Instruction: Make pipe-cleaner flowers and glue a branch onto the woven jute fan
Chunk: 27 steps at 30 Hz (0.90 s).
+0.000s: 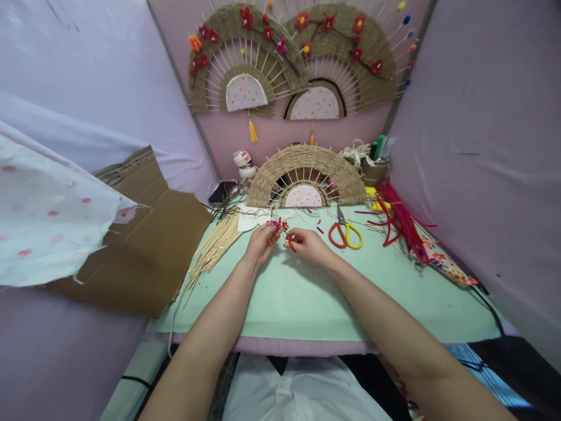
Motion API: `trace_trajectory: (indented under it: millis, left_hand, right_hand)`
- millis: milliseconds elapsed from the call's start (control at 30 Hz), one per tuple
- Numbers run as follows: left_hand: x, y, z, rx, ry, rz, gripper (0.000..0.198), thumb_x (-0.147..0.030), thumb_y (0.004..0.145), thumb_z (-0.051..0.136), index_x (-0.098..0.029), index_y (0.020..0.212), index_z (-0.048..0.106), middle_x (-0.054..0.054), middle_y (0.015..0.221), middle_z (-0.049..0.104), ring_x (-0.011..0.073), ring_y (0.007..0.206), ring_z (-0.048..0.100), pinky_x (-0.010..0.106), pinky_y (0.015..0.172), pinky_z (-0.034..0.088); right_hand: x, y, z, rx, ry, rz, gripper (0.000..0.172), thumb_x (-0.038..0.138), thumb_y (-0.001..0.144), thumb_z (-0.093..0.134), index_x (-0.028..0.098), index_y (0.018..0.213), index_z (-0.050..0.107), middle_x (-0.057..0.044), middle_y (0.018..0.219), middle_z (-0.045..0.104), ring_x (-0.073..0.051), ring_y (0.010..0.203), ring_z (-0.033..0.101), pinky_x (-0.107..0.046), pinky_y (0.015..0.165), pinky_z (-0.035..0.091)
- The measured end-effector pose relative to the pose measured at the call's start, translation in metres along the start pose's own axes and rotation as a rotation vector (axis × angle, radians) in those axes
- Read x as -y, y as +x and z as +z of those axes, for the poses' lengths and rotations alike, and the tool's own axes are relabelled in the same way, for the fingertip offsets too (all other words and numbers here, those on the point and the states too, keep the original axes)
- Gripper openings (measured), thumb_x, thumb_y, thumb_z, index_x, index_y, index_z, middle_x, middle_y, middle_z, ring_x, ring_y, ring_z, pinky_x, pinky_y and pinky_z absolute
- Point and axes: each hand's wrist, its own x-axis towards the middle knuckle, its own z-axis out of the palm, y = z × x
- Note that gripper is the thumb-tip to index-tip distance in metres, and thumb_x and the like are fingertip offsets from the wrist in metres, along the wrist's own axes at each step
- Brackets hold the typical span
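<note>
Near the middle of the table, my left hand (264,240) pinches a small magenta pipe-cleaner flower (276,223). A small red flower (285,225) shows just beyond the fingertips, between my two hands; whether it is joined to the magenta one I cannot tell. My right hand (309,245) is closed on a short red pipe cleaner (291,243), which hangs curved below the fingers. To the right of that hand lie scissors (346,234) with one red and one yellow handle. Behind both hands stands a half-round fan (302,158) woven of brown cord, with a dotted cloth centre.
Thin sticks (214,245) and brown cardboard (162,245) lie left, beside dotted cloth (48,216). Red and magenta pipe cleaners (405,219) are bundled at right, near a pot of pens (376,169). Two finished fans with red flowers (346,35) hang on the back wall.
</note>
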Motion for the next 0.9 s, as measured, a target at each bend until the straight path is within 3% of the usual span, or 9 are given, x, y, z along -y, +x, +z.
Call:
trace_trajectory:
  millis: [367, 533, 733, 900]
  left_hand:
    - [0.0003, 0.0000, -0.0027, 0.025, -0.002, -0.017, 0.012, -0.011, 0.062, 0.069, -0.012, 0.064, 0.057, -0.002, 0.061, 0.057, 0.0048, 0.057, 0.053, 0.016, 0.057, 0.044]
    - [0.0005, 0.0002, -0.0022, 0.018, -0.004, -0.012, 0.013, -0.011, 0.062, 0.070, -0.012, 0.064, 0.057, -0.002, 0.061, 0.056, 0.0046, 0.057, 0.052, 0.016, 0.058, 0.043]
    - [-0.0001, 0.0004, -0.0043, 0.028, -0.021, -0.032, 0.013, -0.012, 0.062, 0.070, -0.011, 0.065, 0.058, -0.001, 0.062, 0.057, 0.0043, 0.058, 0.053, 0.014, 0.058, 0.044]
    - [0.0007, 0.0012, -0.0045, 0.037, -0.018, -0.034, 0.011, -0.011, 0.062, 0.069, -0.011, 0.065, 0.058, -0.001, 0.062, 0.057, 0.0041, 0.057, 0.053, 0.014, 0.057, 0.044]
  right_hand:
    - [0.0036, -0.0011, -0.0015, 0.053, 0.026, 0.008, 0.033, 0.047, 0.074, 0.057, 0.015, 0.080, 0.061, 0.005, 0.053, 0.043, -0.009, 0.052, 0.036, -0.021, 0.050, 0.028]
    - [0.0024, -0.0011, 0.0000, 0.047, 0.059, 0.039, 0.035, 0.048, 0.073, 0.058, 0.016, 0.087, 0.063, 0.005, 0.056, 0.046, -0.009, 0.052, 0.037, -0.021, 0.050, 0.029]
    - [0.0032, -0.0015, -0.0016, 0.071, 0.015, 0.011, 0.030, 0.045, 0.074, 0.058, 0.016, 0.076, 0.060, 0.006, 0.053, 0.042, -0.009, 0.052, 0.034, -0.021, 0.050, 0.027]
    - [0.0028, -0.0013, -0.0006, 0.072, 0.072, 0.049, 0.035, 0.047, 0.073, 0.059, 0.015, 0.086, 0.063, 0.005, 0.055, 0.043, -0.009, 0.052, 0.035, -0.021, 0.049, 0.026]
